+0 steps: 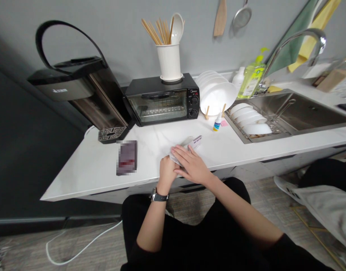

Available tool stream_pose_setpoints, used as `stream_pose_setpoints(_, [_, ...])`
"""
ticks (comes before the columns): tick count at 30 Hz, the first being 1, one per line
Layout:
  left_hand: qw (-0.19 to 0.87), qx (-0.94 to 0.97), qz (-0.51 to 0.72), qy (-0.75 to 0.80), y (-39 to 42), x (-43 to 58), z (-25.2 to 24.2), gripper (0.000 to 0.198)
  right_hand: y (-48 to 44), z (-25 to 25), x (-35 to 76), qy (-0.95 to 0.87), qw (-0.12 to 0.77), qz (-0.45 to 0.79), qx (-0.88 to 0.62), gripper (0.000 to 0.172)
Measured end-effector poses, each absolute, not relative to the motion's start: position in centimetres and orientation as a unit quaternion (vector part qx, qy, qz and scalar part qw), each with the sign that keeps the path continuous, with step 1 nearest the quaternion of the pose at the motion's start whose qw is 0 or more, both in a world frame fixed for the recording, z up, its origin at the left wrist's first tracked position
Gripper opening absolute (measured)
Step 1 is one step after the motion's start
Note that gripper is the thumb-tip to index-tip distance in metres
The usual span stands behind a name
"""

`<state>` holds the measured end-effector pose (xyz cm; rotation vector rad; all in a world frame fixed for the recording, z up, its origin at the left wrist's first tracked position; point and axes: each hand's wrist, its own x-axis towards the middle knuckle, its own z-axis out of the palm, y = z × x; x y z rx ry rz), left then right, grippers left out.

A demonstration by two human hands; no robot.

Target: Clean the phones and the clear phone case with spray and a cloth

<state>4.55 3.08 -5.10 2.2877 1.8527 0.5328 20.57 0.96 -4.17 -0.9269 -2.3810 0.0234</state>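
Where the white, grey-veined countertop [152, 147] ends, the bare right hand [193, 165], fingers nearly straight, and curled left hand [167, 168], its hold hidden, meet; the right lies over a translucent, purple-printed plastic packet [195, 142]. Judged step: two-handed handling; next move calls for steady contact.

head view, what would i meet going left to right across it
drink dispenser → dark pixelated item → left hand → right hand → small labelled bottle → green soap bottle → faucet
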Motion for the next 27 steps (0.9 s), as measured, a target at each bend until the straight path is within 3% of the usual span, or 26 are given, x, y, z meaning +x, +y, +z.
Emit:
stream_pose_setpoints(6, [0.072, 0.751, 0.245, 0.608, 2.5, 4.8, -4.6, 0.032, 4.3, -3.6, 24.6, -0.795, 0.338, -0.024, -0.504, 0.064])
stream_pose_setpoints(9, [0.076, 0.747, 0.253, 0.610, 2.4, 4.9, -4.5, 0.034, 4.5, -3.5, 24.1, -0.763, 0.349, -0.029, -0.543, 0.069])
stream_pose_setpoints(15, [0.084, 0.757, 0.203, 0.616, 3.0, 4.6, -4.8, 0.033, 0.7, -3.5, 19.3, -0.854, 0.306, 0.014, -0.420, 0.085])
stream_pose_setpoints(20, [0.083, 0.757, 0.184, 0.622, 3.1, 4.6, -4.9, 0.028, 1.1, -3.3, 20.8, -0.896, 0.276, 0.020, -0.347, 0.078])
stream_pose_setpoints(27, [0.081, 0.749, 0.244, 0.611, 2.3, 4.9, -4.4, 0.033, 4.1, -3.4, 24.2, -0.776, 0.323, -0.032, -0.541, 0.073])
